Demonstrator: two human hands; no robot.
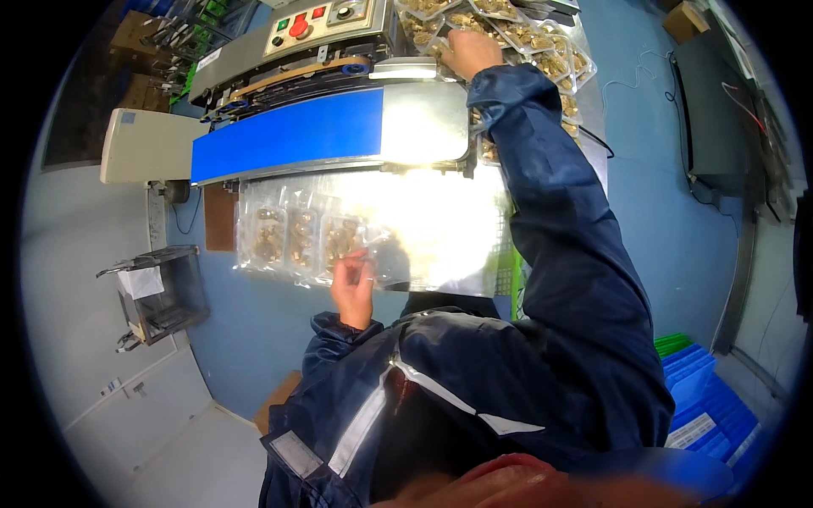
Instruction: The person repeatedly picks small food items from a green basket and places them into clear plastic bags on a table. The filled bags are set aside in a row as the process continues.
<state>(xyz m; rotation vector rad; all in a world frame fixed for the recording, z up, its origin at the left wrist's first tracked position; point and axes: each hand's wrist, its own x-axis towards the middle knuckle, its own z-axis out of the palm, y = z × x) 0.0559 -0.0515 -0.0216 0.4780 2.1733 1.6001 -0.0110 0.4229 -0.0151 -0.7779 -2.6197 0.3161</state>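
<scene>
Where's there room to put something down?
The blue strip looks bare, between the machine and the bagged trays. So does the shiny tabletop between the left hand and green basket, though glare hides details. It's crowded at the left hand with bagged trays, and around the right hand with filled trays.

- R hand [472, 56], top ctr: fingertips partly hidden amid trays [529, 38]; can't tell grip.
- Those trays: cut off at top edge; contents too small to ID.
- L hand [353, 289], mid-frame: some fingers hidden; pinch on clear film [385, 258] unclear.
- 3 bagged trays [301, 237], left of ctr: contents blurred under film.
- Bench top [445, 241], ctr: detail lost in glare.
- Machine [241, 55], upper L: cut off at top edge.
- Label [690, 430], lower R: too small to read.
</scene>
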